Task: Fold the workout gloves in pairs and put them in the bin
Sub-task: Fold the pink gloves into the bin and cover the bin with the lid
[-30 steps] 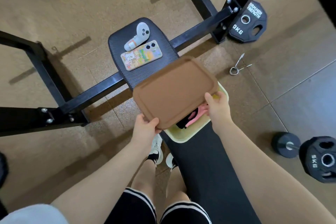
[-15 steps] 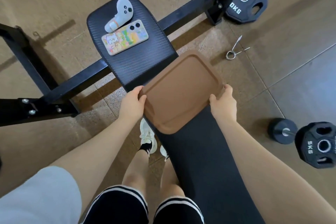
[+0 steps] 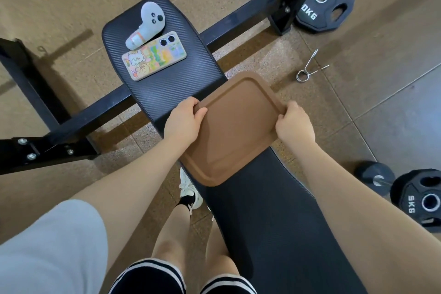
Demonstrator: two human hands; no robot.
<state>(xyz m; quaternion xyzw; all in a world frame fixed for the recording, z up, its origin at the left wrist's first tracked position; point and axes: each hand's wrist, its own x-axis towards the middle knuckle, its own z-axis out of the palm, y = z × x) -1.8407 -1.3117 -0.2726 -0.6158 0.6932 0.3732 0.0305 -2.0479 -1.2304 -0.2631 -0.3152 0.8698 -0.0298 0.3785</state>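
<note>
A brown lid (image 3: 229, 131) lies flat over the bin on the black bench pad (image 3: 269, 219) and hides the bin and the gloves entirely. My left hand (image 3: 185, 122) grips the lid's left edge, thumb curled over its rim. My right hand (image 3: 294, 124) clasps the lid's right corner with the fingers bent over the edge.
A white controller (image 3: 148, 24) and a phone in a colourful case (image 3: 154, 58) lie on the bench's far pad (image 3: 171, 88). A black steel frame (image 3: 238, 16) crosses the floor. Weight plates (image 3: 324, 0) (image 3: 427, 200) and a spring clip (image 3: 307, 69) lie to the right. My legs are below left.
One second ago the lid was tilted above the pale bin, with gloves showing underneath. It has come down flat over the bin, and both hands have shifted along its sides toward the far corners.
</note>
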